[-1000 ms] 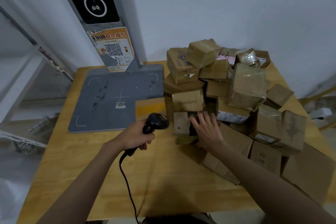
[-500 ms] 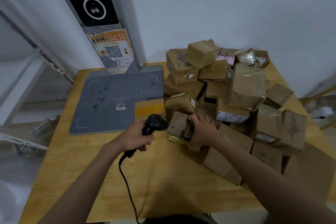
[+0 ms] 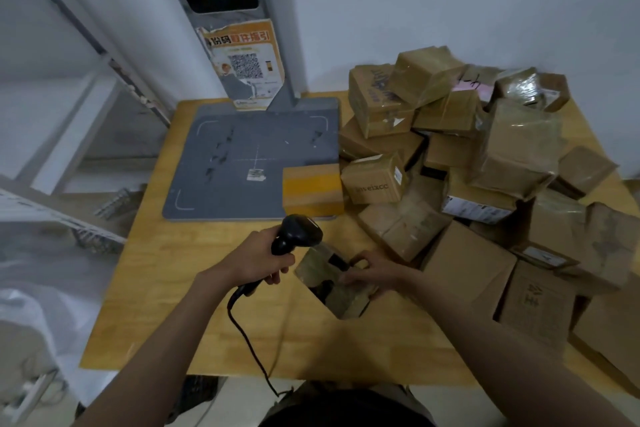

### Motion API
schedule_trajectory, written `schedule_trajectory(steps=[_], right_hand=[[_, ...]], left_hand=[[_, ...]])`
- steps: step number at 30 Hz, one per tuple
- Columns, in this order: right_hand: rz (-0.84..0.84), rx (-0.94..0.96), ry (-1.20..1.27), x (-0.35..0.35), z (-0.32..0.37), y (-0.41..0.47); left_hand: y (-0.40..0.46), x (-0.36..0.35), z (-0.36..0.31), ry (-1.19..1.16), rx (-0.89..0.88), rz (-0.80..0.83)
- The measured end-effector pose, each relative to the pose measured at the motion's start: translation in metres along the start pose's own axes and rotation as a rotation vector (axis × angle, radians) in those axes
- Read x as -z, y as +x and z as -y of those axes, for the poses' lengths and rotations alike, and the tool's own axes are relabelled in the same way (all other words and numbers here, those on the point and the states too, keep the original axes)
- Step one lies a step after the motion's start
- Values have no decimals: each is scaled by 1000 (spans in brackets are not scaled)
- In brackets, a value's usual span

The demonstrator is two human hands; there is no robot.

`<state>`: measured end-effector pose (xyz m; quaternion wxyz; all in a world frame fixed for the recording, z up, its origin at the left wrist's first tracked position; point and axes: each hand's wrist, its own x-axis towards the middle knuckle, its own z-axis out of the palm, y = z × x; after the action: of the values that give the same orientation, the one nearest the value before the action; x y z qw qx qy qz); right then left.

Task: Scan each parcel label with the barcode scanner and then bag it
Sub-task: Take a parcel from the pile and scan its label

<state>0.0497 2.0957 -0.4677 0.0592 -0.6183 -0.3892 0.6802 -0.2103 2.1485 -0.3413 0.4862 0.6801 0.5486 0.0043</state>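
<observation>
Now left hand grips scanner; right hand holds parcel.

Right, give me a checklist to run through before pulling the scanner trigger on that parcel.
1. Scanner gripped: ok, the left hand is curled round its handle.
2. Parcel held steady: ok, the right hand grips it at its right side, low over the table.
3. Parcel apart from the pile: ok, it sits alone in front of it.
4. Scanner head aimed at the parcel: ok, it points down over the parcel's upper end.
5. Label facing up: cannot tell, the top face is blurred and dark.
6. Bag ready: cannot tell, none is clearly in view.
</observation>
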Motion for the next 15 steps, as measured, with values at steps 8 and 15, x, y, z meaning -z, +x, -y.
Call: schedule_trajectory(steps=[8,15], right_hand=[[-354,192,-208,-30,-3,-5],[-526,277,-690,-75,-10,-5]], left_hand=[[-10,-10,34,-21,89,-3],[-11,-12,41,-36,82,7]])
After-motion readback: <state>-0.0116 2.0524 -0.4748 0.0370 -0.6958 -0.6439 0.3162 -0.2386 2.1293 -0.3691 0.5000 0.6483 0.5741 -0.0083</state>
